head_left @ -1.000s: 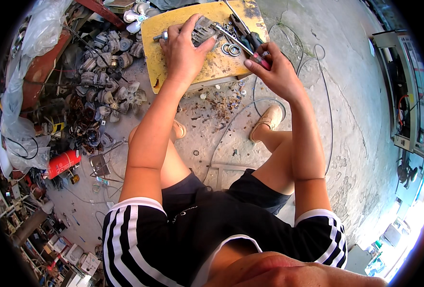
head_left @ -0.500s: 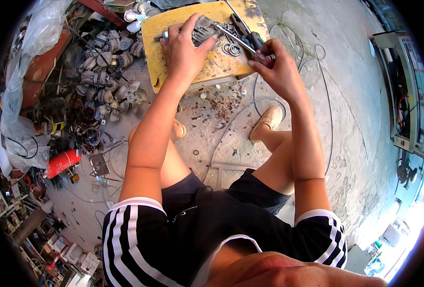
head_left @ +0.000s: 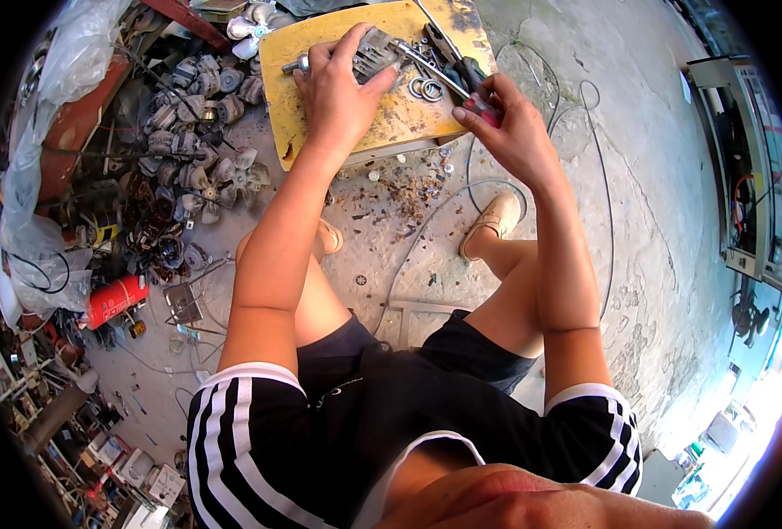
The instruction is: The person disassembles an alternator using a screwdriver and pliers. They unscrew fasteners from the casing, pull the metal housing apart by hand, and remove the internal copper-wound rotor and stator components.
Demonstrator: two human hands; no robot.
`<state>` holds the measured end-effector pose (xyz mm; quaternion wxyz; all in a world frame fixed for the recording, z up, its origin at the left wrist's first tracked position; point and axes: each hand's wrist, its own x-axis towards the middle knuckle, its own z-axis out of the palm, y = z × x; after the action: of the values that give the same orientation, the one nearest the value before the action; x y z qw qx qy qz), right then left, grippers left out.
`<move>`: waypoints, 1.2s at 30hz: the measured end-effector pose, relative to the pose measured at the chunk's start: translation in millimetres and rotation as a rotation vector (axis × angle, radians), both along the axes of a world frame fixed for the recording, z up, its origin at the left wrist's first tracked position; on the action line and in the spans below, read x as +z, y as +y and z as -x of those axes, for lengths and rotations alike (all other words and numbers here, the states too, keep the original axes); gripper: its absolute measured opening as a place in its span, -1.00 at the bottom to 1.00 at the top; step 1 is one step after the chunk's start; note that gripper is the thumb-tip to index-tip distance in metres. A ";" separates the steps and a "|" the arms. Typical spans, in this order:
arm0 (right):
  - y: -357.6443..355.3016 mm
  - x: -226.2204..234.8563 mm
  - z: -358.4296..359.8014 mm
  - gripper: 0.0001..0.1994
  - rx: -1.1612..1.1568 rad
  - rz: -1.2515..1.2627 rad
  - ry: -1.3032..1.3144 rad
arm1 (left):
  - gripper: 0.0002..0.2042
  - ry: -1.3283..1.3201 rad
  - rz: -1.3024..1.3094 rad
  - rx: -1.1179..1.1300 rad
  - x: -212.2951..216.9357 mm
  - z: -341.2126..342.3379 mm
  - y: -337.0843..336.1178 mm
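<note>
Currently, the left hand (head_left: 338,99) grips a finned grey metal part (head_left: 375,57) on the yellow tabletop (head_left: 395,127); the right hand (head_left: 518,125) grasps a red-handled tool (head_left: 484,109), its metal shaft (head_left: 447,81) pointing toward that part.

Red cylinder (head_left: 115,301) beside crumpled clear plastic (head_left: 80,62)

The bare right hand (head_left: 519,132) has shifted its hold on the red-and-dark handle (head_left: 486,112) of the long, steel-shafted screwdriver (head_left: 444,79). Half a second ago the thumb (head_left: 474,121) sat drawn in and little red showed; now the thumb reaches farther left — and more red shows beside it. Against a second ago, the handle's bright pinkish red looks deeper — a darker crimson.
</note>
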<state>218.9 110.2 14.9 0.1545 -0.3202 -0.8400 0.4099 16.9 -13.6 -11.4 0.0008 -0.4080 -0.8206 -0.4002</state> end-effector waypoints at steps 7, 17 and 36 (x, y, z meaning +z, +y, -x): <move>8.6 11.1 -7.8 -0.53 0.108 0.514 -0.023 | -0.38 0.119 -0.032 0.013 -3.2 0.9 0.8; 11.9 3.0 -8.5 -0.61 0.056 0.413 -0.007 | -0.36 0.028 -0.009 -0.010 -1.1 -0.4 0.9; 11.4 -0.6 -5.9 -0.60 0.077 0.395 -0.059 | -0.35 0.028 0.001 0.000 -2.8 1.0 0.7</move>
<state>224.9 121.6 14.3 0.0483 -0.3238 -0.7591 0.5627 15.9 -12.9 -14.2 0.0122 -0.4137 -0.8206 -0.3941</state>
